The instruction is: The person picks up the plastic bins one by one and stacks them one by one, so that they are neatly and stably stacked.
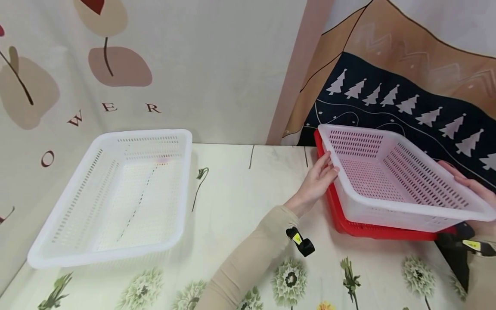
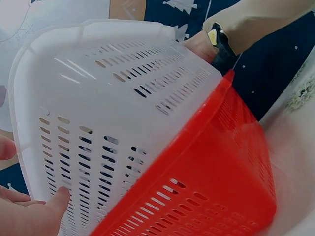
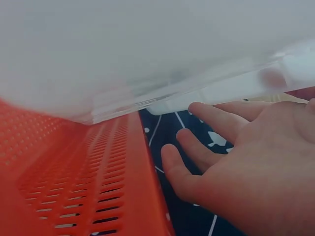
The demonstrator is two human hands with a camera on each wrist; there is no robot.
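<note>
A white perforated plastic basket (image 1: 395, 206) is tilted over a red perforated basket (image 1: 348, 226), its lower part reaching inside the red rim. My left hand (image 1: 315, 185) holds the white basket's left side, with the thumb against the outer wall in the left wrist view. At the opposite side, my right hand (image 1: 478, 193) holds the white rim; in the right wrist view its fingers (image 3: 211, 157) extend below that rim, palm up. How far the white basket sits inside the red basket (image 2: 197, 182) is partly hidden.
Another white basket (image 1: 178, 232) stands on the left of the flower-printed tablecloth (image 1: 240, 206). Behind the table hangs a pale printed cloth (image 1: 217, 86), beside a dark cloth with white trees (image 1: 387, 112) at the right.
</note>
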